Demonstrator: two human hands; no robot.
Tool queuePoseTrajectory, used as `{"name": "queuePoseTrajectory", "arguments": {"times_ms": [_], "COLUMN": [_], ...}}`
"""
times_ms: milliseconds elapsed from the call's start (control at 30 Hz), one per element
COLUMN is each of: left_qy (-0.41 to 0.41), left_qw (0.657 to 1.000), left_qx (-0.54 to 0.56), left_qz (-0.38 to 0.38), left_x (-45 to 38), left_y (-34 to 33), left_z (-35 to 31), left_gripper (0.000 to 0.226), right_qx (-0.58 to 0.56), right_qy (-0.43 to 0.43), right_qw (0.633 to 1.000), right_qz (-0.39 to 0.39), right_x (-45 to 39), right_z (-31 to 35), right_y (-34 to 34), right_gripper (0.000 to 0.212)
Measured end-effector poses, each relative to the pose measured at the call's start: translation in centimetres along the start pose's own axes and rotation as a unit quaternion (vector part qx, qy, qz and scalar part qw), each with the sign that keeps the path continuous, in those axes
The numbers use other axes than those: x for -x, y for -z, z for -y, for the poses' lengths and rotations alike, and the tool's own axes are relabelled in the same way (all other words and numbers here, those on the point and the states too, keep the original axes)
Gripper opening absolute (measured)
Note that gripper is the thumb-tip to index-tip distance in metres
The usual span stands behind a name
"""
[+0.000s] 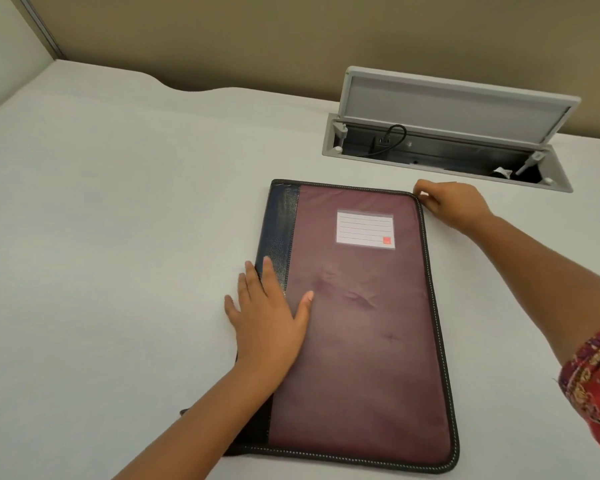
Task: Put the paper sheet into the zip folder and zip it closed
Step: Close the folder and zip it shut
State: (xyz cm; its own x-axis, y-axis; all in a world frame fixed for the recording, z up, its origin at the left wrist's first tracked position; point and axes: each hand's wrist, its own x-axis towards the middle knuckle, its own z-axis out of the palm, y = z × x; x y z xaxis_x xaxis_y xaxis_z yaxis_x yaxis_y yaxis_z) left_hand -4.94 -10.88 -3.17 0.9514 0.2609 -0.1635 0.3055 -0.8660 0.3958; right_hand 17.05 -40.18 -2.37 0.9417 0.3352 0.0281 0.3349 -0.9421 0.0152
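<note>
A zip folder (357,323) lies flat on a white table (118,237). It sits toward the near edge of the table, a bit right of the middle. The cover is dark red, with a dark blue strip (279,233) down its left side. A black zip edge with small pale stitches runs around the top, the right side and the bottom. A white name label (365,229) with lines and a little red square sits near the top right of the cover.

The left hand (269,313) lies flat and open on the left side of the folder, fingers spread. The thumb and some fingers rest on the cover, and the outer fingers reach off the left edge onto the table. It presses down and grips nothing.

The right hand (451,204) is at the far right corner of the folder, curled with the fingertips together against the zip edge. It may be pinching the zip pull, but the pull is too small to see, so I cannot tell. A red patterned sleeve (596,382) shows at the right edge.

The paper sheet does not show; the folder cover is down.

Near the far right edge of the table is a grey box (444,157) set into the top, with its lid (454,105) tipped up. A black cable (394,138) lies inside it.
</note>
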Motion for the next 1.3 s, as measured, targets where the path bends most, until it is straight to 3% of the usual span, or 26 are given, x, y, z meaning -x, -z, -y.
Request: {"name": "queuePoseTrajectory", "arguments": {"times_ms": [433,700,933,1000,1300], "left_qy": [-0.024,-0.048,-0.064,-0.060,-0.062], "left_qw": [0.999,0.999,0.997,0.997,0.995], "left_qx": [-0.026,-0.007,-0.038,-0.049,-0.071], "left_qz": [-0.006,0.008,0.005,-0.003,-0.013], "left_x": [-0.1,0.0,0.0,0.0,-0.3], "left_y": [-0.8,-0.1,-0.5,-0.7,-1.0], "left_z": [0.8,1.2,0.8,0.7,0.8], "left_gripper": [0.102,0.092,0.091,0.087,0.080], "right_qx": [0.104,0.092,0.115,0.112,0.032], "right_qy": [0.157,0.166,0.261,0.261,0.186], "right_qw": [0.981,0.981,0.957,0.957,0.980], "right_qz": [0.041,0.037,0.056,0.057,0.054], "right_x": [-4.9,-4.7,-8.9,-9.8,-11.4], "right_z": [1.3,1.9,8.1,10.8,18.7], "right_y": [2.0,2.5,3.1,2.9,2.4], "right_gripper": [0.014,0.014,0.012,0.004,0.009]}}
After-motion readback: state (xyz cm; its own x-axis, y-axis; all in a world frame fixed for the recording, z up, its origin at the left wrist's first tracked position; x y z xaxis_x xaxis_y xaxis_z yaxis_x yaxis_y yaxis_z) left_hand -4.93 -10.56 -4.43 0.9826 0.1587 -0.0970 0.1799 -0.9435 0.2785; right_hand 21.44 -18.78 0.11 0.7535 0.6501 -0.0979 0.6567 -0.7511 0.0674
